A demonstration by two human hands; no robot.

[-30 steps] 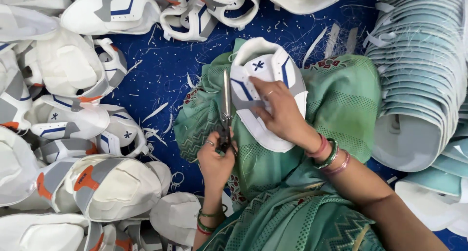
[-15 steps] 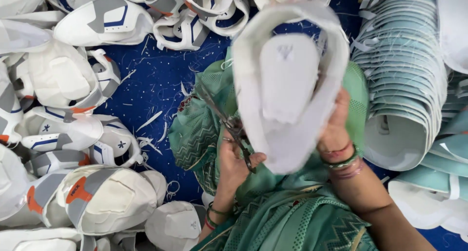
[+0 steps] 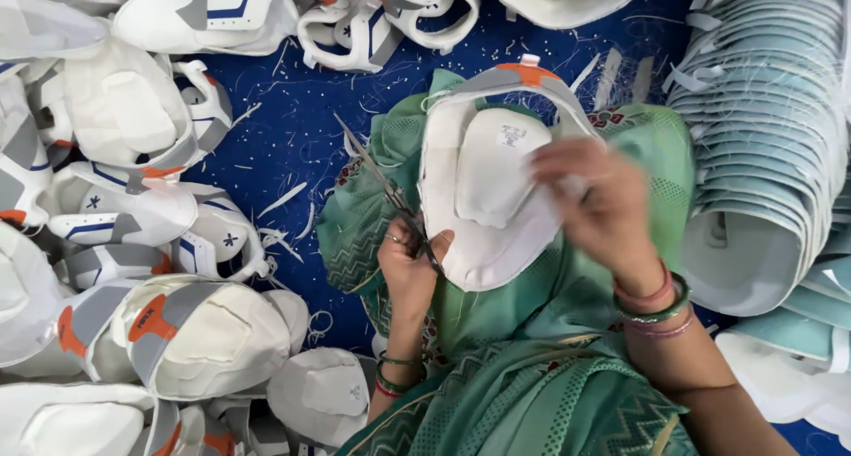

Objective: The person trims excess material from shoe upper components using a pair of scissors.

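Left hand (image 3: 409,263) grips scissors (image 3: 383,188); right hand (image 3: 596,206), blurred, pinches the shoe upper (image 3: 483,199) between them. We judge trimming mid-way: pile (image 3: 160,332) lies left, stack (image 3: 762,137) right.

A single head-worn camera looks steeply down, close over the person's lap and both hands. Its frame takes in the blue floor cloth (image 3: 292,137) around the knees. No second view overlaps.

We see a matt white fabric shoe upper (image 3: 496,199) with a smooth orange tab, thin shiny metal scissors (image 3: 390,194), patterned green woven cloth (image 3: 532,394), and a lint-flecked blue fabric floor covering (image 3: 292,128).
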